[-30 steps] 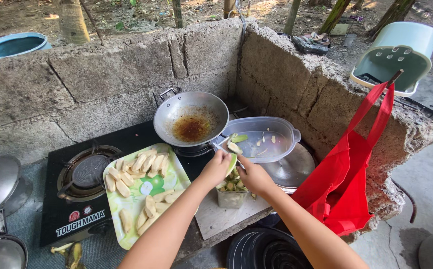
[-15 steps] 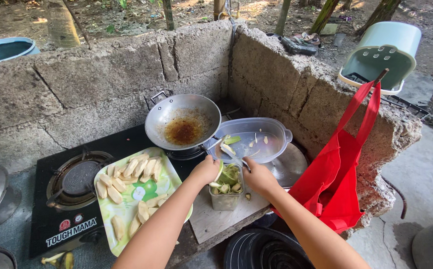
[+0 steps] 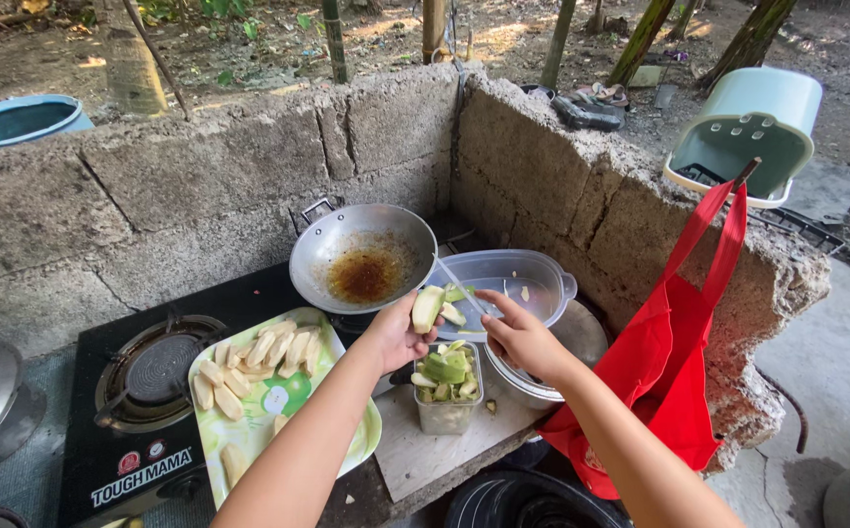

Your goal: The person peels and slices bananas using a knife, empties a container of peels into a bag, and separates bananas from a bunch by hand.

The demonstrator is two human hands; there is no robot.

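The left hand (image 3: 398, 334) is gripping a peeled banana (image 3: 427, 308) above a small square container (image 3: 447, 413) of green peels on the bench (image 3: 423, 452). The right hand (image 3: 518, 332) is closing on a knife (image 3: 459, 283), blade lying over the clear plastic tub (image 3: 542, 284), beside the wok (image 3: 327, 249) and the green tray (image 3: 283, 396) of peeled bananas

One view only, worn on the person's head: it looks steeply down and forward along both forearms, which rise from the bottom edge to the left hand (image 3: 398, 330) and right hand (image 3: 521, 337) near mid-frame. It sits close over the work surface, with the black stove (image 3: 141, 391) low at left, and faces into the corner of the concrete block wall (image 3: 249, 166). Higher up it reaches well past the wall to bare ground and tree trunks along the top edge; no second view shares the scene.
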